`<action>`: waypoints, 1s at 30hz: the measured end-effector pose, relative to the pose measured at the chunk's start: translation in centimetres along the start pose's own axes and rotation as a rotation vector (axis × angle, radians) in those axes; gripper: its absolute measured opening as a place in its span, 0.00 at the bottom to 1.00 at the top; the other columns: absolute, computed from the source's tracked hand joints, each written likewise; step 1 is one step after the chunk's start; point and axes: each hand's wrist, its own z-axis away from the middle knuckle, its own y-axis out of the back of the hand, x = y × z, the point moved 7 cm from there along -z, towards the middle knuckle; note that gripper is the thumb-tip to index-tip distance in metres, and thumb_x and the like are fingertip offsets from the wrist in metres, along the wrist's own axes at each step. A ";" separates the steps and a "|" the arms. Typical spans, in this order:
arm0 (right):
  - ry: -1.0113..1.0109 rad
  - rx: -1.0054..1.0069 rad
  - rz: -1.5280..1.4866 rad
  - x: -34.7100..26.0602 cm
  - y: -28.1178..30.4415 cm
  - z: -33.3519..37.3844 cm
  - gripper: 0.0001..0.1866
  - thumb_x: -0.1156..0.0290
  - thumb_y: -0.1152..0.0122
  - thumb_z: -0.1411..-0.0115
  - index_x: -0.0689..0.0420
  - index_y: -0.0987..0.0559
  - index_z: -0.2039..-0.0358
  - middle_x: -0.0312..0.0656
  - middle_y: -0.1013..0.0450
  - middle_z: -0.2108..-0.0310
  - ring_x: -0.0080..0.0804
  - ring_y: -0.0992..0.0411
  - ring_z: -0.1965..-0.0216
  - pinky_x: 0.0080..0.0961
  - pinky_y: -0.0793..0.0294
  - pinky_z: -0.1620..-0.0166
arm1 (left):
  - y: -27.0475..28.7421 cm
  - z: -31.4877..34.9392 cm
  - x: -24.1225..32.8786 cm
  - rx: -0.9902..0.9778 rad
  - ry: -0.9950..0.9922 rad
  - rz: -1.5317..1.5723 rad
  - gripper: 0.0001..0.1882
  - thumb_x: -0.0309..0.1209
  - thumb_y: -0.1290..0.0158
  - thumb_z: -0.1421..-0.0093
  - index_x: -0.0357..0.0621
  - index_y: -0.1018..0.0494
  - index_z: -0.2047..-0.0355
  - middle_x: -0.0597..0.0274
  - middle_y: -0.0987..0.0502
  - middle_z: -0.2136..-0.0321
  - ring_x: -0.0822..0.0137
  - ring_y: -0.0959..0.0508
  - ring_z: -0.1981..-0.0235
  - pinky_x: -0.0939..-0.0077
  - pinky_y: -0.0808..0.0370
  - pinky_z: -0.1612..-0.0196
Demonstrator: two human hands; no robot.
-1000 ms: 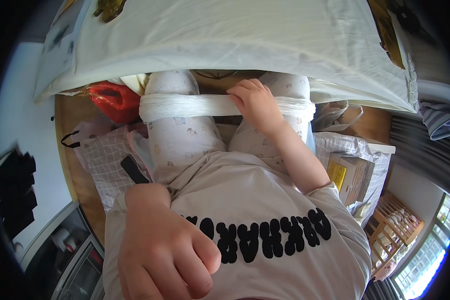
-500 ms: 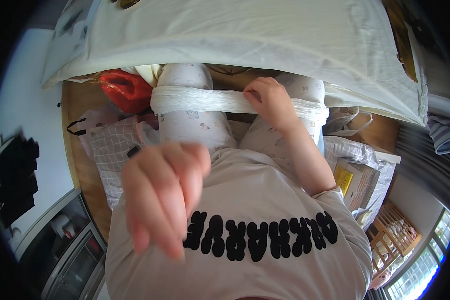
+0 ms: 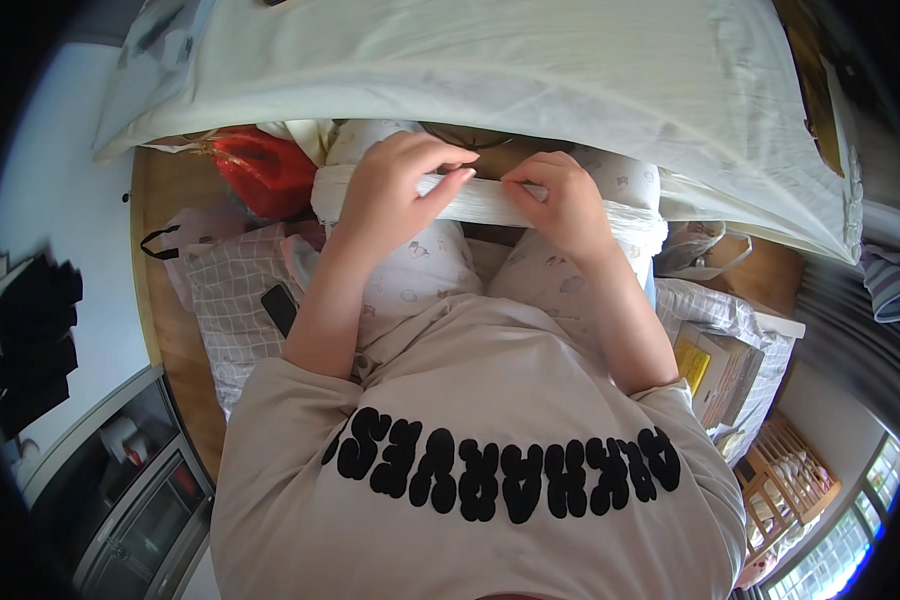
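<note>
A skein of white thread (image 3: pixel 477 203) is stretched in a loop around both my knees, over pale printed trousers (image 3: pixel 440 265). My left hand (image 3: pixel 395 190) is over its left part, thumb and forefinger bent toward each other in a near pinch; any strand between them is too fine to make out. Facing it, my right hand (image 3: pixel 560 205) has thumb and forefinger closed at the skein's upper edge, on the thread. A short gap separates the two hands' fingertips. The skein's underside and parts behind the hands are hidden.
A cream cloth-covered table (image 3: pixel 490 80) spans the far side, over my knees. Left of me are a red bag (image 3: pixel 260 170), a checked cloth (image 3: pixel 232 290) and a phone (image 3: pixel 280 308). Books (image 3: pixel 715 370) and a clear plastic bag (image 3: pixel 695 250) lie at the right.
My left hand has gone from close in front of the camera, away from me, down to the skein. My right hand stays at the skein, nearly unmoved. The view has shifted slightly.
</note>
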 end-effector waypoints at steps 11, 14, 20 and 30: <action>-0.105 -0.072 -0.159 1.4 -0.7 0.0 0.06 0.73 0.38 0.45 0.61 0.19 0.68 0.40 0.25 0.70 0.31 0.29 0.67 0.24 0.29 0.66 | -5.3 0.1 -2.1 -0.291 0.100 -0.283 0.08 0.36 0.40 0.47 0.46 0.21 0.70 0.66 0.21 0.67 0.61 0.22 0.66 0.66 0.28 0.59; -0.153 -0.094 -0.207 1.4 -0.7 -0.1 0.06 0.73 0.37 0.45 0.61 0.19 0.68 0.39 0.26 0.70 0.28 0.29 0.68 0.24 0.30 0.65 | -5.3 0.1 -2.2 -0.293 0.095 -0.269 0.08 0.35 0.40 0.47 0.45 0.22 0.72 0.65 0.21 0.69 0.59 0.22 0.68 0.66 0.27 0.62; -0.221 -0.097 -0.303 1.4 -0.6 -0.1 0.07 0.73 0.37 0.44 0.63 0.20 0.68 0.39 0.26 0.70 0.25 0.30 0.68 0.22 0.30 0.62 | -5.3 0.1 -2.3 -0.315 0.133 -0.264 0.08 0.35 0.40 0.48 0.45 0.23 0.74 0.63 0.21 0.68 0.59 0.22 0.68 0.65 0.26 0.65; -0.239 -0.103 -0.331 -0.4 1.4 -1.0 0.07 0.73 0.40 0.40 0.63 0.22 0.63 0.36 0.25 0.70 0.20 0.30 0.67 0.20 0.30 0.61 | -4.8 -0.2 -1.5 -0.279 0.081 -0.308 0.10 0.37 0.40 0.46 0.45 0.21 0.68 0.61 0.21 0.68 0.58 0.22 0.68 0.64 0.26 0.63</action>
